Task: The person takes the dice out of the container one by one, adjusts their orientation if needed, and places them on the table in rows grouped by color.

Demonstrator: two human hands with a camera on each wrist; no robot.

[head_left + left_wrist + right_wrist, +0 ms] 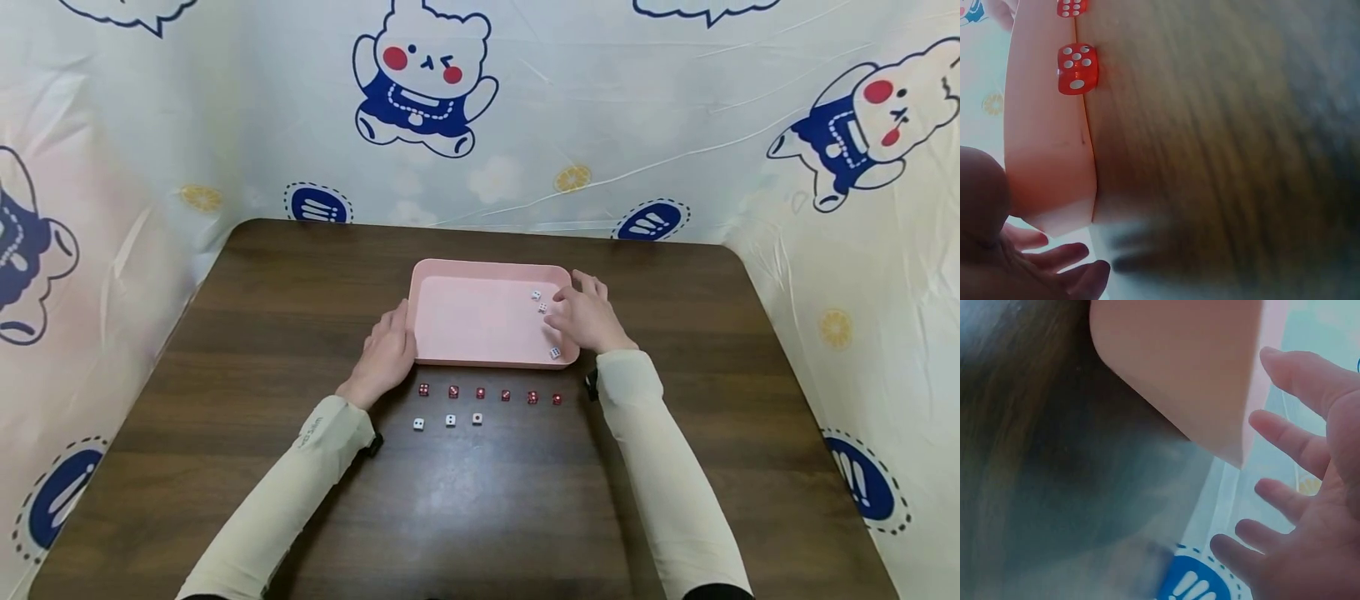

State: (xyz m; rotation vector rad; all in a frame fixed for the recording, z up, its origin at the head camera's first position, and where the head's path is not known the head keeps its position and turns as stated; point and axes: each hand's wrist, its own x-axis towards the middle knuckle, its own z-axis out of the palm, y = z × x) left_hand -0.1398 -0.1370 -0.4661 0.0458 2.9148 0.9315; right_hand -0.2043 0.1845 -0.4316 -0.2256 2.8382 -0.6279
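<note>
A shallow pink tray (480, 312) lies on the dark wooden table. My left hand (384, 354) rests against the tray's left side. In the left wrist view its fingers (1063, 259) extend loosely past the tray's corner. Over the tray's right end is my right hand (588, 315), its fingers spread and nothing visible between them in the right wrist view. Beside those fingers, inside the tray, lie a white die (536, 295) and a second white die (542, 308). A third white die (555, 352) sits in the near right corner.
In front of the tray runs a row of several red dice (480, 392). Closer to me is a shorter row of three white dice (450, 421). A patterned cloth (525, 108) surrounds the table (300, 275) at the back and sides.
</note>
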